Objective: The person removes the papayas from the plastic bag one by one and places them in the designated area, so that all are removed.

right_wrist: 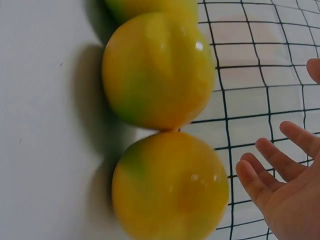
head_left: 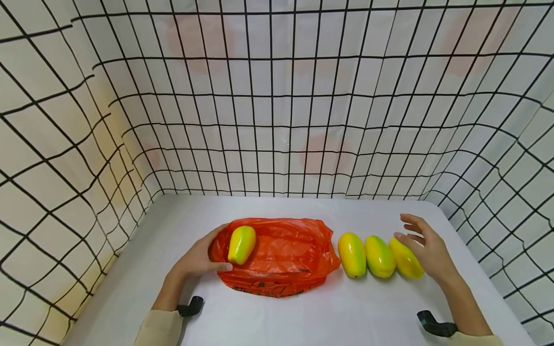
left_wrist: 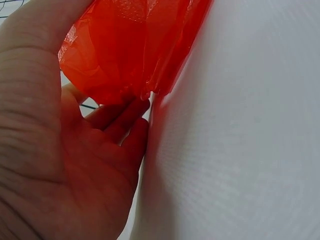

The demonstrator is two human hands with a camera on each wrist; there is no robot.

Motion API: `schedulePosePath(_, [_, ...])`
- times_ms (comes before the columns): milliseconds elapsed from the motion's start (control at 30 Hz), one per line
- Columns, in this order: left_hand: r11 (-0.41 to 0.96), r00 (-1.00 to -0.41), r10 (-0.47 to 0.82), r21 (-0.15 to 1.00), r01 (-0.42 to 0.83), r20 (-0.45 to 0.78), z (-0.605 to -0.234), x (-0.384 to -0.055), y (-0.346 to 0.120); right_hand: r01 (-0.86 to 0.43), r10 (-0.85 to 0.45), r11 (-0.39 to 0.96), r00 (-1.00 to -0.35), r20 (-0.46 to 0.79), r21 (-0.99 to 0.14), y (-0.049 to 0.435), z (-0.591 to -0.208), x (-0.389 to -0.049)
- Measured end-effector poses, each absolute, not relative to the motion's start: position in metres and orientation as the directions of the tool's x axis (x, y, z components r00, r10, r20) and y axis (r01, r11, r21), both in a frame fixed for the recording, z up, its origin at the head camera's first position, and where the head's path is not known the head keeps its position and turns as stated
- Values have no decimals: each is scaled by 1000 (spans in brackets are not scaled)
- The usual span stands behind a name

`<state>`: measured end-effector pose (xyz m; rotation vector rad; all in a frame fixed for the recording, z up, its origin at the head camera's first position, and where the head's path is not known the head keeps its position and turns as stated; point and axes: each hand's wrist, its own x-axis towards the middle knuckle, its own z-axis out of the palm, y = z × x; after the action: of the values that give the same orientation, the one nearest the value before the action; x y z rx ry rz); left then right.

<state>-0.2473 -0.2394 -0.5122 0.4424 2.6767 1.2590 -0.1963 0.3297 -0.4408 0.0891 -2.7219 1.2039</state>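
Observation:
In the head view a red plastic bag (head_left: 285, 250) lies on the table, and a yellow-green mango (head_left: 242, 245) rests at its left end. My left hand (head_left: 196, 254) is spread about that end, thumb along the front and fingers toward the back. The left wrist view shows loosely extended fingers beside the bag (left_wrist: 130, 50), the palm apart from it. Right of the bag stand three mangoes in a row: a near one (head_left: 352, 254), a middle one (head_left: 380, 256) and a far-right one (head_left: 407, 259). My right hand (head_left: 426, 250) hovers by the far-right mango with its fingers extended, holding nothing.
A white cloth-like cover lies over the table (head_left: 277, 317). Black wire grid panels (head_left: 281, 105) rise behind it and along both sides. Each wrist carries a black camera mount, one on the left (head_left: 190, 306) and one on the right (head_left: 436, 325).

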Motion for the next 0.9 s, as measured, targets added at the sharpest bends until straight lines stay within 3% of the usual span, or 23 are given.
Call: schedulePosePath(900, [609, -946, 324, 768, 199, -11, -512, -248, -241, -275, -164, 472, -961, 223, -838, 228, -428, -217])
